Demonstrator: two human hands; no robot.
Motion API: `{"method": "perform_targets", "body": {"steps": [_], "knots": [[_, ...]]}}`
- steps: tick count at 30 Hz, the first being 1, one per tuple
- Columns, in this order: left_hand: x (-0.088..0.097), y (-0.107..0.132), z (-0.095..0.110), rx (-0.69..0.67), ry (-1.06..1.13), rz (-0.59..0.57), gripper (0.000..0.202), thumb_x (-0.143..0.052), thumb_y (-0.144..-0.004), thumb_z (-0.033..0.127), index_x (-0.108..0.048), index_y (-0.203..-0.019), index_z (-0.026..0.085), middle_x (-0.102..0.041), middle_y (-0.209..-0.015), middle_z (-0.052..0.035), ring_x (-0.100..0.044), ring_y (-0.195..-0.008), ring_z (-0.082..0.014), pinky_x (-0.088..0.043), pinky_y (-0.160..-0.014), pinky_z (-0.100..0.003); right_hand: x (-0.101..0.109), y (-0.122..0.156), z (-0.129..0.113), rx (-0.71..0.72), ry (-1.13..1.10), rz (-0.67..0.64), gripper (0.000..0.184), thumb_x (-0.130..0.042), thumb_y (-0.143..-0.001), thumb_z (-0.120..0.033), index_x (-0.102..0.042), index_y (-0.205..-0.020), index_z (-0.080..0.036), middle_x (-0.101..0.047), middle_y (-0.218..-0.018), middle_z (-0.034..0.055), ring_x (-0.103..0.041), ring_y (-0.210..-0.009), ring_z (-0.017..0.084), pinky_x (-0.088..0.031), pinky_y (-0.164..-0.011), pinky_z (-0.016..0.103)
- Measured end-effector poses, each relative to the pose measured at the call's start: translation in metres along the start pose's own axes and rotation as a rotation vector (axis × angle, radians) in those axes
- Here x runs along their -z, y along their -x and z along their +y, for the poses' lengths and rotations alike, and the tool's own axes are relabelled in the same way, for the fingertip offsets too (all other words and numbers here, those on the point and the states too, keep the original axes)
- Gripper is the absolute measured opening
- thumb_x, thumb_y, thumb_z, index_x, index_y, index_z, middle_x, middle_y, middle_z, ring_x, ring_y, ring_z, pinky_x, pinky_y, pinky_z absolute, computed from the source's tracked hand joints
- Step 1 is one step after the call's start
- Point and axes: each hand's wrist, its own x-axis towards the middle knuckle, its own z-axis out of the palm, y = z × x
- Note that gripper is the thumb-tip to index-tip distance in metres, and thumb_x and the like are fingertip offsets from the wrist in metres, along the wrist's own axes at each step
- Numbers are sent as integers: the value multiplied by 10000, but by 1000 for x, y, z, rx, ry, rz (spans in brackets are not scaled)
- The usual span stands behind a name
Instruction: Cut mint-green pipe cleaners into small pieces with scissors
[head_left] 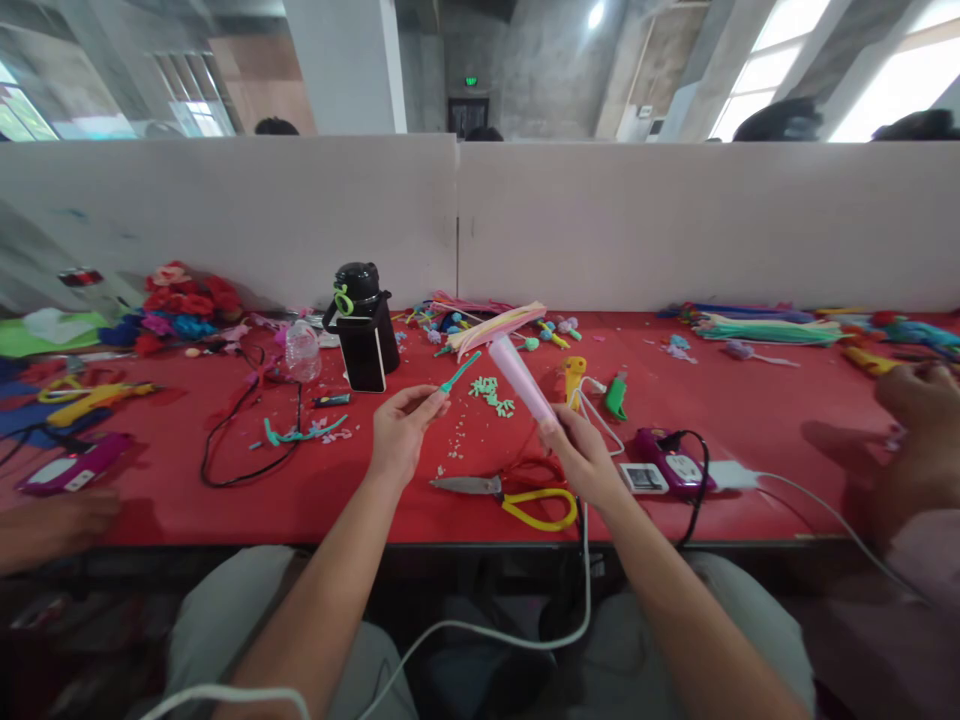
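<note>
My left hand [405, 425] pinches a short teal chenille stem [461, 370] between thumb and fingertips, its free end pointing up and right. In my right hand [581, 450] is a lilac tube-shaped tool [521, 378], tilted up to the left; its exact kind does not show. Small mint-green pieces [491, 395] lie in a pile on the table between the hands. Below them rest yellow-handled scissors [536, 508], blades to the left. A yellow glue gun [574, 378] and a green cutter-like tool [616, 396] are right of the lilac tool.
The red table [750, 420] ends at a white partition [675, 220]. A black flask [364, 310], a phone [361, 355], a plastic bottle [302, 352] and chenille bundles [765, 328] stand or lie behind. Cords run by a purple power strip [679, 465]. Other people's hands [919, 410] show at both sides.
</note>
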Motion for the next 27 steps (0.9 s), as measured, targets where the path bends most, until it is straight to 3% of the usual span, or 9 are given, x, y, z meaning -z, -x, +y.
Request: {"method": "perform_targets", "body": {"steps": [6, 27], "knots": [[-2, 2, 1, 7, 2, -4, 399, -1012, -496, 302, -798, -794, 145, -789, -762, -42, -745, -728, -145, -619, -805, -302, -11, 2, -10, 11, 90, -106, 445, -450, -1004, -621, -528, -810, -229, -478, -651, -22, -437, -591, 150, -331, -563, 306], [-10, 10, 5, 138, 27, -75, 447, -1038, -447, 339, -812, -771, 128, -763, -691, -38, -704, -606, -111, -590, -619, -203, -26, 6, -11, 46, 85, -107, 362, -458, -1020, -502, -518, -804, -218, -419, -632, -47, -397, -567, 127, -287, -549, 294]]}}
